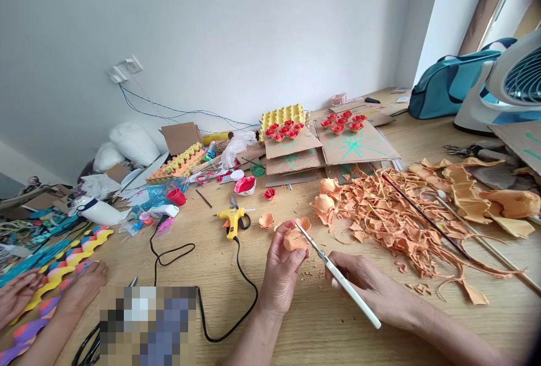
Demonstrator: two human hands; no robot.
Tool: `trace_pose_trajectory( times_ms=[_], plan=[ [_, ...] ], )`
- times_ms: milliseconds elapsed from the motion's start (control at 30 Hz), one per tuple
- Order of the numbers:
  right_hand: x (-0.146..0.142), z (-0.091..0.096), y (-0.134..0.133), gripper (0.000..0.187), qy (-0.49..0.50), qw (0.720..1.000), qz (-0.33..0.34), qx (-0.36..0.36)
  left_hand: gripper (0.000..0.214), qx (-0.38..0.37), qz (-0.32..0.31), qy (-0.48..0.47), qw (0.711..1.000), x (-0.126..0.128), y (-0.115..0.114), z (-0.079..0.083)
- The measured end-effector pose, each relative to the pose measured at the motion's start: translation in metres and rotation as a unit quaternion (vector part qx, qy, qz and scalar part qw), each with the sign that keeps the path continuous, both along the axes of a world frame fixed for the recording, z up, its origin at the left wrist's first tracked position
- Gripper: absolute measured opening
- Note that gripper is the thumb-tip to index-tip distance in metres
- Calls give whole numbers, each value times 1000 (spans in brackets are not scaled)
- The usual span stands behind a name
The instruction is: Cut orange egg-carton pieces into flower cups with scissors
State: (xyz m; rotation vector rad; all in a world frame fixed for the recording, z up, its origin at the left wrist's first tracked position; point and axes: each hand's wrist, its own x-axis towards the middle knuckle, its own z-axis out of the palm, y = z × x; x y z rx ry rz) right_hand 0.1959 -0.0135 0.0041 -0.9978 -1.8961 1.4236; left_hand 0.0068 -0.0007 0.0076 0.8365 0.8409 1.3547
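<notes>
My left hand (pixel 282 276) pinches an orange egg-carton cup (pixel 295 241) between thumb and fingers. In my right hand (pixel 366 284) is a pair of white-handled scissors (pixel 346 287), whose blades lie against the cup's edge. How far the blades are parted I cannot tell. A cut orange cup shaped like a small flower (pixel 266 221) sits on the table just left of the held piece, and another orange cup (pixel 304 223) is partly hidden behind the scissor tips. Beyond them lies a single red flower (pixel 269 193).
A yellow glue gun (pixel 231 221) with a black cord lies left of my hands. Orange carton scraps (pixel 393 214) heap on the right. Red flowers stand on cardboard sheets (pixel 355 143) at the back. Another person's hands (pixel 87 287) touch a painted carton strip (pixel 63 264) at far left.
</notes>
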Motion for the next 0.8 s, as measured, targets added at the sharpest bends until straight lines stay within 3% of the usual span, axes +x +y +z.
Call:
trace_pose_trajectory(
  times_ms=[533,800],
  plan=[
    [2,2,-1,22,-54,996,-13,63,43,29,8,38,999,6,-4,10],
    [2,4,-2,31,-55,996,-13,76,42,38,-2,48,998,9,-6,6]
  ],
)
